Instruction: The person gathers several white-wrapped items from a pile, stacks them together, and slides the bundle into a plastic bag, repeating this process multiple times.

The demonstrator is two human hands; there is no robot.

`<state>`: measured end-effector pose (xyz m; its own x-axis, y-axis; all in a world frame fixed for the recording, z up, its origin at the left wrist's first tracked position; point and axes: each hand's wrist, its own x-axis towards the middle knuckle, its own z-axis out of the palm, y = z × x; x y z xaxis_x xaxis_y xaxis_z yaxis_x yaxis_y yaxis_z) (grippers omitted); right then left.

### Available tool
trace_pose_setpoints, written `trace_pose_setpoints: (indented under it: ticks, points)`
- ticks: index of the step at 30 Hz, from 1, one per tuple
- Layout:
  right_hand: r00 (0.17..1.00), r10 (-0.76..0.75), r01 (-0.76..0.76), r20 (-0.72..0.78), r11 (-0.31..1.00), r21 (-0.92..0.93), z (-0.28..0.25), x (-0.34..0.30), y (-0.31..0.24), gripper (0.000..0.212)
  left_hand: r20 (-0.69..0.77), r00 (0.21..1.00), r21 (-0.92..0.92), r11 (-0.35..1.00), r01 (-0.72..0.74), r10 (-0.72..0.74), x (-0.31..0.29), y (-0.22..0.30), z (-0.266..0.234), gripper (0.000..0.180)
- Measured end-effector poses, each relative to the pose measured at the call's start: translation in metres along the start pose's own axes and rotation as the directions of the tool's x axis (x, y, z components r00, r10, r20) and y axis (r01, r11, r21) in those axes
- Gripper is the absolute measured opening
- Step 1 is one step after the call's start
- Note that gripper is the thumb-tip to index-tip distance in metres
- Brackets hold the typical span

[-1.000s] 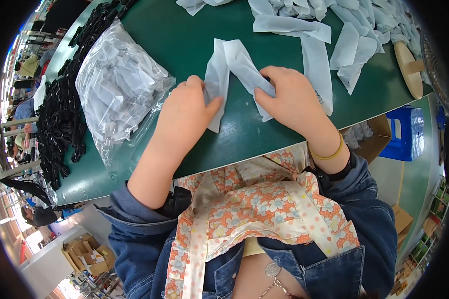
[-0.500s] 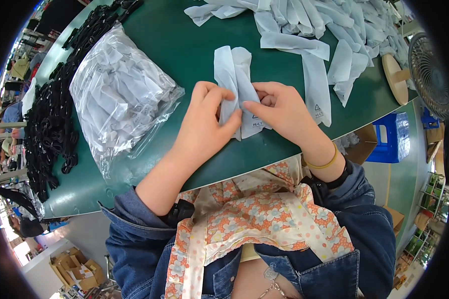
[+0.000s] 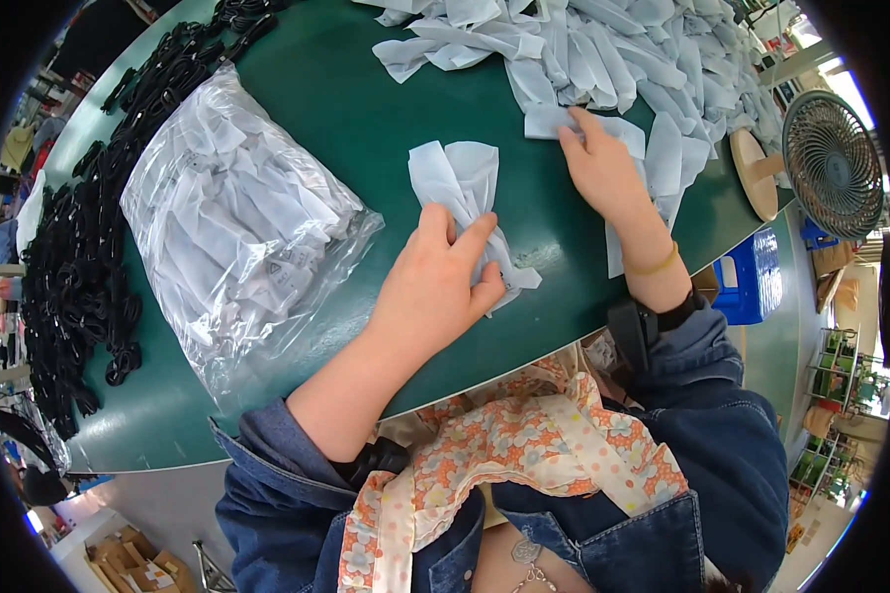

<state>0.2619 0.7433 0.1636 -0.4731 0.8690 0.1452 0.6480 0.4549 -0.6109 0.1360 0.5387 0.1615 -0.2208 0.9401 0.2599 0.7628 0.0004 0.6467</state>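
Two narrow white translucent plastic sleeves lie overlapped on the green table, bunched at the middle. My left hand is closed on them, thumb near their lower end and fingers across the middle. Farther right, my right hand is over another white sleeve at the near edge of a large pile of sleeves. Its thumb and forefinger are stretched out and apart against that sleeve; its other fingers are partly hidden. A second sleeve hangs down beneath the right wrist.
A clear bag stuffed with white sleeves lies left of my left hand. Bundled black cords line the table's left side. At the right edge stands a fan on a round wooden base, with a blue plastic stool below.
My right hand has let go of the paired sleeves and moved up and right to the pile. My left hand stays on the pair, which is now more bunched.
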Motion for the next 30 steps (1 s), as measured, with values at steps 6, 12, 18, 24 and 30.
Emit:
trace_pose_setpoints:
  ticks: [6, 12, 18, 24, 30]
  points:
    - [0.953, -0.302, 0.299, 0.031, 0.918, -0.261, -0.006, -0.065, -0.001, 0.031, -0.066, 0.996, 0.041, 0.997, -0.06, 0.063, -0.002, 0.0, 0.006, 0.042]
    - [0.974, -0.197, 0.188, 0.108, 0.978, 0.09, -0.007, -0.08, -0.032, 0.035, -0.073, 0.995, 0.077, 0.995, -0.06, 0.066, -0.003, 0.0, 0.001, 0.041]
    - [0.926, -0.368, 0.346, 0.089, 0.917, 0.199, 0.01, -0.08, -0.027, 0.039, -0.078, 0.993, 0.15, 0.986, -0.071, 0.083, 0.001, -0.001, 0.002, 0.039]
    - [0.945, -0.326, 0.32, -0.004, 0.927, 0.196, 0.017, -0.086, -0.031, 0.041, -0.08, 0.991, 0.158, 0.983, -0.09, 0.104, 0.0, -0.004, 0.003, 0.04]
    - [0.913, -0.389, 0.318, 0.124, 0.868, 0.382, 0.016, -0.09, -0.028, 0.04, -0.092, 0.99, 0.136, 0.986, -0.094, 0.107, -0.002, -0.003, 0.003, 0.042]
